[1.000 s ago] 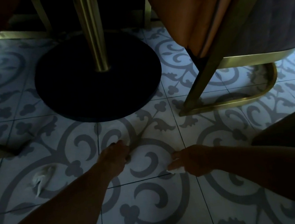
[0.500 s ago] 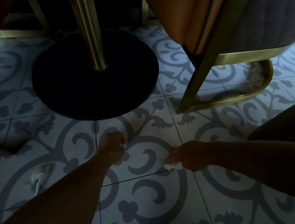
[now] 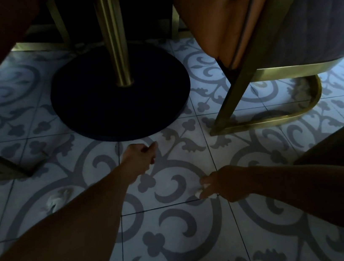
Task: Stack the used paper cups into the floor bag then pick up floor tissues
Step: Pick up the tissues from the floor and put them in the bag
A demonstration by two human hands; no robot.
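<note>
A: Left hand (image 3: 140, 157) has slid up the floor (image 3: 205, 247) toward the table base (image 3: 120, 91), fingers curled; contents unclear.
B: Right hand (image 3: 225, 183) pinches a tissue (image 3: 205, 191). Crumpled tissue (image 3: 58, 199) sits unclaimed toward the floor's left edge: get it next, pinch low.

The patterned tile floor (image 3: 183, 250) carries a crumpled tissue (image 3: 58, 200), a round table base (image 3: 122, 106) and a brass chair frame (image 3: 275, 119).

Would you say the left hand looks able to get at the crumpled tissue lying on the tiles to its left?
Probably yes. The crumpled tissue lies on open floor beside the left forearm, with nothing between it and the left hand. The hand is curled and past it, so it would need drawing back.
</note>
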